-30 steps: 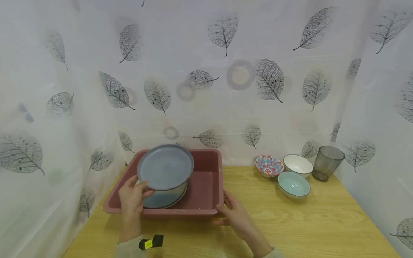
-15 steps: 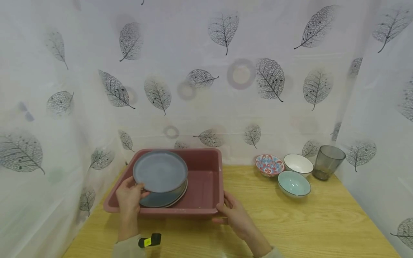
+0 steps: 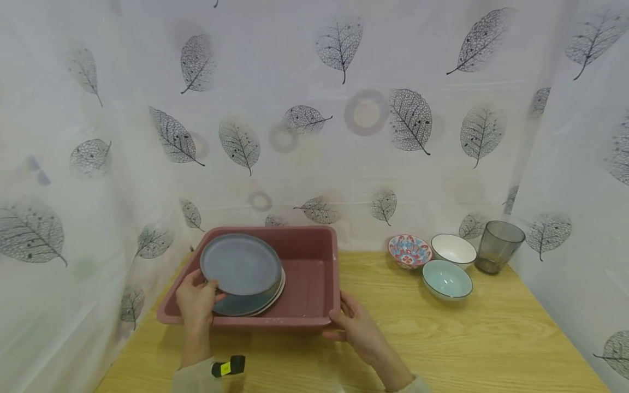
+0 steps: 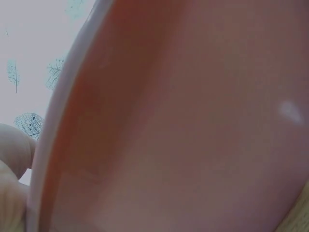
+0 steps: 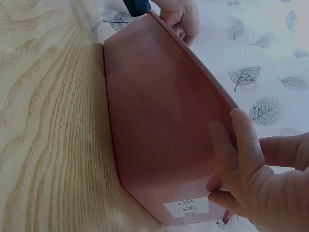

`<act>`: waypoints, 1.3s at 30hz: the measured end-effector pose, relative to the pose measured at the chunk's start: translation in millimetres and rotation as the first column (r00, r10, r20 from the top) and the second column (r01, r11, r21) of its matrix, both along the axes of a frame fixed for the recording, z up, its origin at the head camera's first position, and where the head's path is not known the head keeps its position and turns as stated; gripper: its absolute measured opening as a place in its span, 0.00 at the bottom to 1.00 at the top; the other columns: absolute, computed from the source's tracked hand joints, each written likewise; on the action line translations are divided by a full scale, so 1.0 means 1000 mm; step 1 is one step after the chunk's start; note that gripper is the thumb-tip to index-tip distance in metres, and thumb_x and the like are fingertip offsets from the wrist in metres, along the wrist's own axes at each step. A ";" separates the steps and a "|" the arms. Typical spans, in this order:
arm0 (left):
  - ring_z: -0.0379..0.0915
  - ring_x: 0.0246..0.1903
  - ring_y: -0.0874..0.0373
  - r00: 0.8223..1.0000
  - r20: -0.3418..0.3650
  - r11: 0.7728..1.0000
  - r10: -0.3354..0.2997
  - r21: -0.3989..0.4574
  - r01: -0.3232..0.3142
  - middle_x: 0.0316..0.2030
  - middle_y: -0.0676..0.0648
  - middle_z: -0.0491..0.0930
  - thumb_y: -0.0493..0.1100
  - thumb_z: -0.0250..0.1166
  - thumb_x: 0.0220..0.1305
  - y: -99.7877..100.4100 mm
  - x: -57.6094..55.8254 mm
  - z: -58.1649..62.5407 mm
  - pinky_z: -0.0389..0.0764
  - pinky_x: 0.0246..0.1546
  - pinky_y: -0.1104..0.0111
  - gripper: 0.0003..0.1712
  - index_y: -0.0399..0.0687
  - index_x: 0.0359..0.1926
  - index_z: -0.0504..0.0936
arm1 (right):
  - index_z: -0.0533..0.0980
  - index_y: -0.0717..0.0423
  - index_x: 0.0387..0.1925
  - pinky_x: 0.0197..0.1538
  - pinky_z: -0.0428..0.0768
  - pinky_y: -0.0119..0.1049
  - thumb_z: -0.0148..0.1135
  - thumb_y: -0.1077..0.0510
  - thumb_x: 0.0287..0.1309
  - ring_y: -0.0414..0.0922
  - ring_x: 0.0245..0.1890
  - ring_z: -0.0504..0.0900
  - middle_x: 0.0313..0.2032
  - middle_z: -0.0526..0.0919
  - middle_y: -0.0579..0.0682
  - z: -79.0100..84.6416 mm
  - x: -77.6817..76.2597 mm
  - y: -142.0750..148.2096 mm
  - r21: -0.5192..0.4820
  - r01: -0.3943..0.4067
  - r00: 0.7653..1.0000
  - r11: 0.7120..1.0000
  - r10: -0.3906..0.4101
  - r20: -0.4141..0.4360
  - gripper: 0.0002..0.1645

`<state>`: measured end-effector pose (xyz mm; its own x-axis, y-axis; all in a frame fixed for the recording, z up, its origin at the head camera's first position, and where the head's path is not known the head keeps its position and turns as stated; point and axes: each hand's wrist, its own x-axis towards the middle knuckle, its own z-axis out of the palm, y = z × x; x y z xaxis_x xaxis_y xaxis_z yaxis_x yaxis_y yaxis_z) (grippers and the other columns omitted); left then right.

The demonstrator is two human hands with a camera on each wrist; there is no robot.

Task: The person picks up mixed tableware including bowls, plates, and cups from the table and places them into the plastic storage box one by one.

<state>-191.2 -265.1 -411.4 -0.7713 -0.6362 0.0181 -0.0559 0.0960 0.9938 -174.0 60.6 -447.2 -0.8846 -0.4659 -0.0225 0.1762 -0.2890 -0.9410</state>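
In the head view my left hand [image 3: 195,300] pinches the near-left rim of a round grey-blue plate [image 3: 241,265]. The plate is tilted over the left part of a dark red plastic basin [image 3: 309,322]. Beneath it, other plates [image 3: 245,305] lie stacked in the basin, mostly covered. My right hand [image 3: 361,330] holds the basin's near right corner, its fingers spread along the outer wall in the right wrist view. The left wrist view is filled by the basin's outer wall [image 4: 193,121], with part of the left hand [image 4: 12,179] at its rim.
A patterned bowl [image 3: 410,252], a white bowl [image 3: 454,250] and a pale green bowl [image 3: 447,280] stand to the right on the wooden table [image 3: 472,338]. Beside them is a grey see-through cup [image 3: 498,247]. A leaf-print curtain [image 3: 314,164] closes off the back and sides.
My left hand has brought the grey-blue plate down and a little to the left, closer to the stack. The right hand stays at the basin's corner.
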 end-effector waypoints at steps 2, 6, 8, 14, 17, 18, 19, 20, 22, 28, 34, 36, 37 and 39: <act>0.79 0.17 0.69 1.000 0.007 1.000 0.004 -0.017 -0.004 0.54 0.21 0.74 0.29 0.57 0.61 0.000 0.000 0.000 0.83 0.20 0.71 0.34 0.28 0.69 0.63 | 0.41 0.71 0.75 0.49 0.84 0.41 0.53 0.61 0.71 0.48 0.54 0.80 0.75 0.44 0.69 0.000 0.000 0.000 0.000 0.000 1.000 1.000 0.000 0.000 0.43; 0.78 0.15 0.69 1.000 0.020 0.999 0.008 -0.052 -0.007 0.55 0.20 0.74 0.30 0.57 0.61 0.000 0.001 0.000 0.83 0.20 0.69 0.34 0.28 0.69 0.64 | 0.41 0.71 0.75 0.48 0.84 0.40 0.53 0.61 0.71 0.48 0.54 0.80 0.75 0.44 0.68 -0.001 0.000 -0.001 0.003 0.004 1.000 1.000 -0.004 0.004 0.43; 0.77 0.14 0.69 1.000 0.027 0.998 0.008 -0.066 -0.006 0.55 0.20 0.73 0.30 0.57 0.61 0.001 0.002 0.001 0.83 0.20 0.69 0.34 0.28 0.69 0.64 | 0.42 0.71 0.75 0.49 0.84 0.41 0.53 0.61 0.71 0.48 0.54 0.80 0.75 0.44 0.68 -0.002 0.000 -0.001 0.005 0.007 1.000 1.000 -0.007 0.003 0.43; 0.77 0.15 0.69 0.999 0.037 0.996 0.009 -0.091 -0.005 0.55 0.20 0.73 0.30 0.57 0.60 0.000 0.003 0.000 0.83 0.19 0.69 0.34 0.28 0.69 0.64 | 0.42 0.71 0.75 0.48 0.84 0.41 0.52 0.62 0.71 0.49 0.53 0.81 0.75 0.45 0.69 -0.003 0.000 -0.002 0.006 0.017 1.000 1.000 -0.017 0.010 0.42; 0.78 0.16 0.69 0.999 0.038 0.994 0.011 -0.109 -0.007 0.55 0.20 0.73 0.31 0.57 0.60 0.000 0.003 -0.001 0.83 0.20 0.68 0.34 0.28 0.69 0.64 | 0.43 0.71 0.75 0.48 0.84 0.40 0.52 0.62 0.71 0.49 0.53 0.81 0.75 0.46 0.69 -0.002 0.000 -0.003 0.007 0.019 1.000 1.000 -0.019 0.011 0.42; 0.78 0.17 0.68 0.999 0.038 0.993 0.013 -0.115 -0.008 0.55 0.20 0.73 0.31 0.57 0.61 0.000 0.003 -0.002 0.83 0.20 0.68 0.34 0.28 0.68 0.64 | 0.43 0.71 0.75 0.48 0.84 0.40 0.52 0.62 0.71 0.49 0.53 0.81 0.75 0.46 0.69 -0.002 0.000 -0.003 0.007 0.020 1.000 1.000 -0.020 0.011 0.42; 0.79 0.18 0.67 0.999 0.039 0.993 0.014 -0.120 -0.009 0.55 0.21 0.74 0.31 0.57 0.61 -0.001 0.003 -0.002 0.83 0.20 0.67 0.33 0.27 0.68 0.65 | 0.43 0.71 0.75 0.48 0.84 0.40 0.52 0.62 0.71 0.49 0.53 0.81 0.75 0.46 0.69 -0.002 0.000 -0.003 0.006 0.019 1.000 1.000 -0.019 0.012 0.42; 0.80 0.20 0.66 0.999 0.040 0.992 0.015 -0.124 -0.010 0.55 0.21 0.74 0.31 0.58 0.61 -0.001 0.003 -0.002 0.83 0.20 0.67 0.33 0.27 0.68 0.65 | 0.43 0.71 0.75 0.48 0.84 0.40 0.52 0.62 0.71 0.48 0.52 0.81 0.75 0.46 0.69 -0.002 0.000 -0.003 0.004 0.018 1.000 1.000 -0.018 0.012 0.42; 0.81 0.21 0.64 0.999 0.045 0.992 0.016 -0.128 -0.010 0.55 0.21 0.74 0.31 0.58 0.61 -0.001 0.003 -0.003 0.83 0.20 0.67 0.33 0.28 0.68 0.65 | 0.43 0.72 0.75 0.48 0.85 0.39 0.52 0.62 0.71 0.47 0.52 0.81 0.75 0.46 0.69 -0.002 0.000 -0.003 0.003 0.018 1.000 1.000 -0.018 0.012 0.42; 0.83 0.24 0.57 0.998 0.050 0.986 0.027 -0.168 -0.018 0.54 0.22 0.75 0.31 0.58 0.61 -0.001 0.002 -0.004 0.83 0.19 0.67 0.32 0.27 0.67 0.67 | 0.43 0.72 0.74 0.47 0.84 0.39 0.53 0.62 0.71 0.47 0.52 0.81 0.75 0.47 0.69 0.000 0.000 -0.003 0.001 0.017 1.000 1.000 -0.017 0.009 0.42; 0.84 0.23 0.53 0.998 0.069 0.974 0.005 -0.227 0.011 0.54 0.22 0.75 0.31 0.57 0.61 -0.001 0.001 -0.004 0.85 0.22 0.63 0.30 0.27 0.65 0.68 | 0.43 0.72 0.74 0.48 0.84 0.40 0.53 0.62 0.71 0.48 0.53 0.80 0.75 0.47 0.69 -0.001 0.000 -0.003 0.008 0.021 1.000 1.000 -0.021 0.004 0.42; 0.84 0.22 0.52 0.997 0.080 0.967 -0.010 -0.252 0.029 0.54 0.22 0.74 0.31 0.57 0.61 -0.001 0.001 -0.004 0.85 0.23 0.61 0.29 0.25 0.64 0.69 | 0.43 0.72 0.75 0.48 0.84 0.40 0.53 0.62 0.71 0.48 0.53 0.80 0.75 0.47 0.69 -0.001 -0.001 -0.003 0.009 0.020 1.000 1.000 -0.020 0.003 0.42; 0.84 0.22 0.51 0.996 0.088 0.965 -0.017 -0.261 0.039 0.55 0.21 0.74 0.32 0.56 0.61 -0.002 0.001 -0.004 0.85 0.23 0.60 0.29 0.25 0.64 0.68 | 0.43 0.71 0.75 0.48 0.84 0.40 0.53 0.62 0.71 0.48 0.53 0.80 0.75 0.48 0.69 -0.001 -0.001 -0.002 0.010 0.020 1.000 1.000 -0.020 0.002 0.42; 0.84 0.22 0.51 0.994 0.111 0.954 -0.025 -0.293 0.056 0.53 0.22 0.75 0.32 0.55 0.61 -0.003 0.001 -0.004 0.85 0.23 0.61 0.27 0.25 0.62 0.71 | 0.43 0.71 0.75 0.48 0.84 0.41 0.53 0.62 0.71 0.48 0.53 0.80 0.75 0.48 0.69 -0.001 -0.002 -0.002 0.012 0.020 1.000 1.000 -0.020 0.000 0.42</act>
